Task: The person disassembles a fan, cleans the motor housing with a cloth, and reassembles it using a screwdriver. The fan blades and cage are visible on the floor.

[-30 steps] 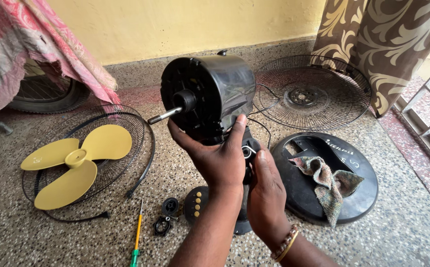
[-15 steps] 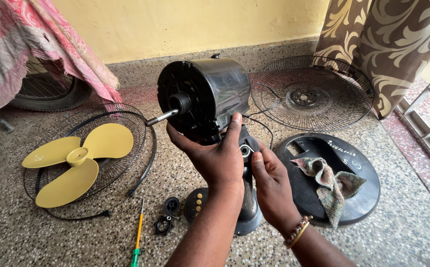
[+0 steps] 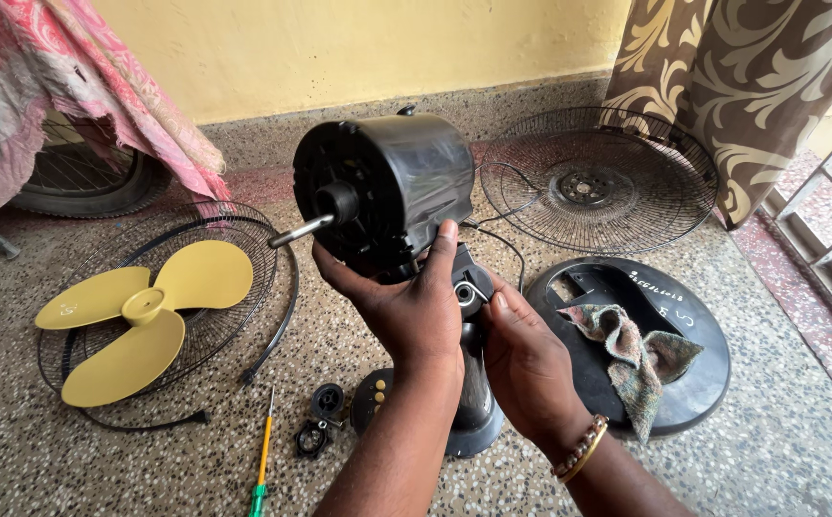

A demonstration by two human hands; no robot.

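Head camera looks down on my left hand, which is wrapped under the black fan motor, palm up, thumb pressed flat against the casing's lower edge and fingers curled around the far side where I can't see them. My right hand sits just beside it, closed around the fan neck, thumb resting near the round pivot joint. The motor is tilted, its metal shaft pointing out to the left of my left hand, away from both palms.

To do this well, I judge I should keep the weight of the motor in the left palm and let the right hand steady only the neck, so the joint isn't strained. Fingers should stay clear of the shaft and of the thin black cord trailing behind the motor.

Below my wrists stands the stand base with its yellow buttons, touching the floor. Left of that lie small black parts and a screwdriver with an orange shaft. Farther left, the yellow blade rests inside a wire guard. Right of my right hand, a rag lies on a round black plate; beyond it sits the second wire guard.
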